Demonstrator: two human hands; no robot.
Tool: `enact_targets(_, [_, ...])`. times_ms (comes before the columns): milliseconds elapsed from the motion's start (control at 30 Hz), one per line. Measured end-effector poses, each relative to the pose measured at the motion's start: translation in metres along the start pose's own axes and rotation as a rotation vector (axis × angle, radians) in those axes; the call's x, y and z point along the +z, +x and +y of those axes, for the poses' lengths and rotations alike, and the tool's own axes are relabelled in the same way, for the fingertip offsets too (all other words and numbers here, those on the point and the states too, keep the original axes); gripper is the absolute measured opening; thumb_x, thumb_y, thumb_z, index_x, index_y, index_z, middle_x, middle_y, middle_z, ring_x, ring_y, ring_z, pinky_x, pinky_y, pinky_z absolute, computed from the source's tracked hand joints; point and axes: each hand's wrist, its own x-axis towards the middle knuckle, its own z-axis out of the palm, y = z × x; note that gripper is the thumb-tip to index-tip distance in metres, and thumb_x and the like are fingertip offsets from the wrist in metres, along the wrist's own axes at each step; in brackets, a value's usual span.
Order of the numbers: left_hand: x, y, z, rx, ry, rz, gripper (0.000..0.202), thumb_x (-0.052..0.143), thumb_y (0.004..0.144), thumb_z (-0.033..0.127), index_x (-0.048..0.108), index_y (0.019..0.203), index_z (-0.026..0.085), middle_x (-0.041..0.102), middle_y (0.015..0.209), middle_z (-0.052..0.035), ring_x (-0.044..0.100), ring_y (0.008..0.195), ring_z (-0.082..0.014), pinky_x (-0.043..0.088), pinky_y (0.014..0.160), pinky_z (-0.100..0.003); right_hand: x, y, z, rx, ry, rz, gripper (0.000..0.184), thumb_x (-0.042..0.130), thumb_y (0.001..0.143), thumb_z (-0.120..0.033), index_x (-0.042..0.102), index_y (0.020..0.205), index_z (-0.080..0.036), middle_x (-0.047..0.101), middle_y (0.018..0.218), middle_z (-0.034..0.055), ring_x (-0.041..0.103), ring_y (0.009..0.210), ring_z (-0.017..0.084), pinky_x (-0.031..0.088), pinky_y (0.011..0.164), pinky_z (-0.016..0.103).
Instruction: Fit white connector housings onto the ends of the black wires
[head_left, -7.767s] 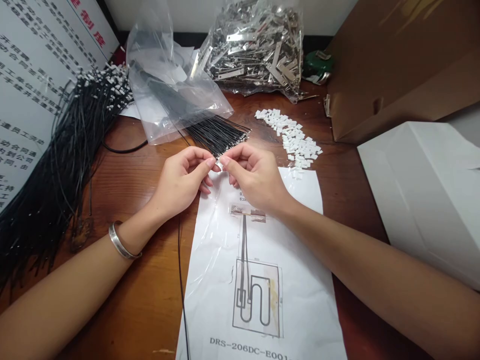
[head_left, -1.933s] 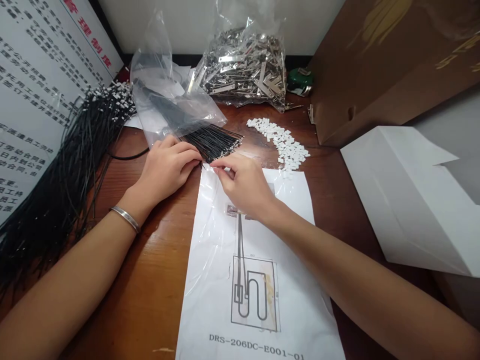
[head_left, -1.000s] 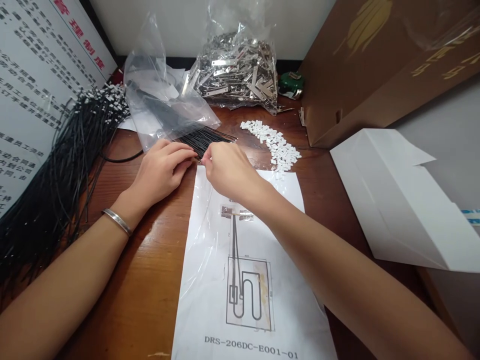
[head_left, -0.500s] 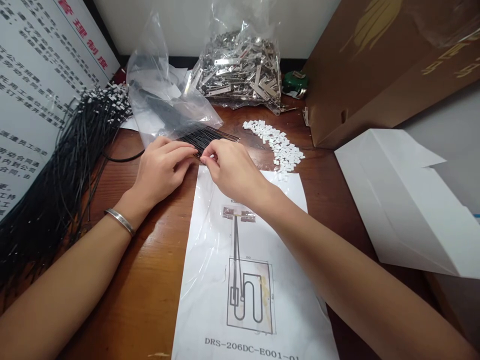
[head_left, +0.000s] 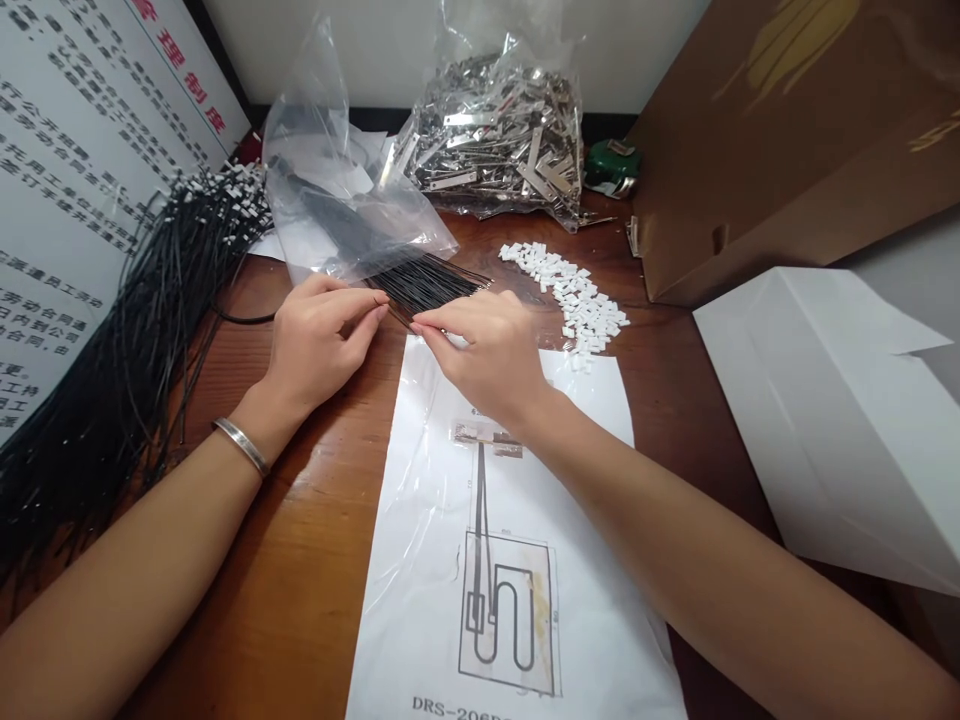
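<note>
My left hand (head_left: 319, 335) lies on the wooden table with its fingers stretched toward a bundle of thin black wires (head_left: 431, 285) that sticks out of a clear plastic bag (head_left: 337, 200). My right hand (head_left: 487, 350) is beside it, thumb and forefinger pinched at the near edge of the wire ends. What the pinch holds is too small to make out. A silver bangle sits on my left wrist. Both hands rest at the top of a printed drawing sheet (head_left: 517, 560) under clear film.
A heap of small white connector pieces (head_left: 574, 295) lies right of the wires. A bag of metal strips (head_left: 502, 140) stands at the back. Finished black wires with white ends (head_left: 135, 330) pile up at the left. A brown carton (head_left: 787, 140) and a white box (head_left: 832, 410) stand at the right.
Earlier both hands were raised, pinching a small piece between them. They have since come down to the wire bundle; in the last second my right hand shifted slightly right along the wire ends.
</note>
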Motion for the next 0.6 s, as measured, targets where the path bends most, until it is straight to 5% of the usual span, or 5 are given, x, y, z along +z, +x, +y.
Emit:
enact_targets(200, [-0.003, 0.002, 0.002, 0.059, -0.017, 0.013, 0.022, 0.055, 0.093, 0.028, 0.076, 0.095, 0.021, 0.078, 0.098, -0.0044, 0.07, 0.089, -0.0204, 0.054, 0.084, -0.034, 0.004, -0.001, 0.001, -0.047, -0.052, -0.129, 0.026, 0.056, 0.092, -0.017, 0.077, 0.079, -0.022, 0.079, 0.081, 0.0017, 0.072, 0.103, 0.024, 0.046, 0.081, 0.034])
enact_targets(367, [-0.007, 0.0, 0.008, 0.169, -0.004, 0.026, 0.017, 0.058, 0.092, 0.025, 0.075, 0.093, 0.021, 0.079, 0.097, -0.0047, 0.072, 0.096, -0.023, 0.051, 0.085, -0.038, 0.004, 0.0, -0.002, 0.061, -0.106, -0.228, 0.028, 0.052, 0.092, -0.013, 0.077, 0.08, -0.02, 0.079, 0.083, 0.0047, 0.073, 0.1, 0.023, 0.049, 0.07, 0.029])
enact_targets(467, [-0.014, 0.001, 0.03, 0.208, -0.172, 0.043, 0.013, 0.062, 0.089, 0.026, 0.074, 0.086, 0.02, 0.079, 0.09, -0.0039, 0.073, 0.093, -0.0227, 0.052, 0.083, -0.037, 0.002, 0.002, -0.004, 0.086, -0.103, -0.242, 0.026, 0.053, 0.09, -0.014, 0.077, 0.08, -0.019, 0.078, 0.084, 0.0056, 0.073, 0.098, 0.023, 0.047, 0.069, 0.029])
enact_targets(533, [-0.026, 0.005, 0.053, 0.116, -0.417, 0.058, 0.012, 0.063, 0.089, 0.025, 0.072, 0.083, 0.02, 0.078, 0.084, -0.0028, 0.074, 0.083, -0.0197, 0.055, 0.075, -0.033, 0.002, 0.002, -0.004, 0.084, -0.101, -0.234, 0.029, 0.053, 0.091, -0.018, 0.074, 0.072, -0.019, 0.076, 0.077, 0.004, 0.072, 0.087, 0.021, 0.045, 0.066, 0.028])
enact_targets(600, [-0.045, 0.012, 0.074, -0.119, -0.738, 0.0, 0.017, 0.056, 0.094, 0.023, 0.07, 0.084, 0.021, 0.074, 0.072, 0.0003, 0.069, 0.058, -0.0132, 0.053, 0.054, -0.026, 0.003, 0.001, -0.005, 0.074, -0.107, -0.221, 0.033, 0.052, 0.091, -0.018, 0.07, 0.064, -0.019, 0.072, 0.069, 0.0025, 0.069, 0.075, 0.018, 0.042, 0.063, 0.027])
